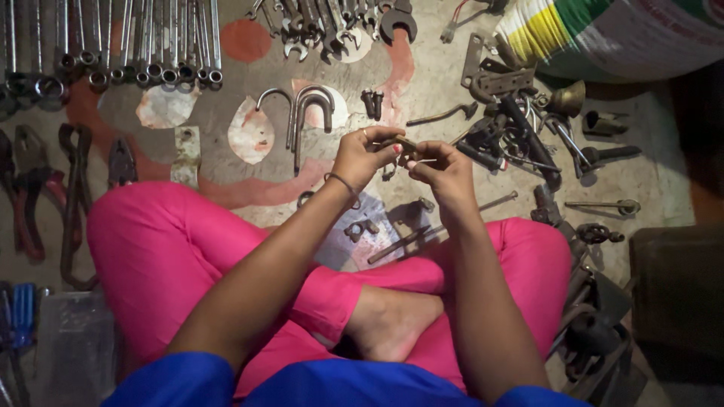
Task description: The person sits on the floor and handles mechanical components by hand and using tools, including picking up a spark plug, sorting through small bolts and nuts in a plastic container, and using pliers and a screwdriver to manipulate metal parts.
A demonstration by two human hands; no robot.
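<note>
Both hands pinched one small brass bolt [405, 143] between them — left hand [365, 154] and right hand [445, 172] fingers closed on it; U-bolts [305, 109] lay just beyond the left.

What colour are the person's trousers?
Bright pink trousers, seen clearly in the head view, the only one.

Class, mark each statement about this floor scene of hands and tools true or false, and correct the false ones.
1. Both hands hold one small metal part. True: the left hand and right hand meet on the small brass-coloured part.
2. The person wears green trousers. False: the trousers are pink.
3. A row of spanners lies at top left. True.
4. The U-shaped bolts rest on the person's lap. False: they lie on the floor beyond the hands.
</note>
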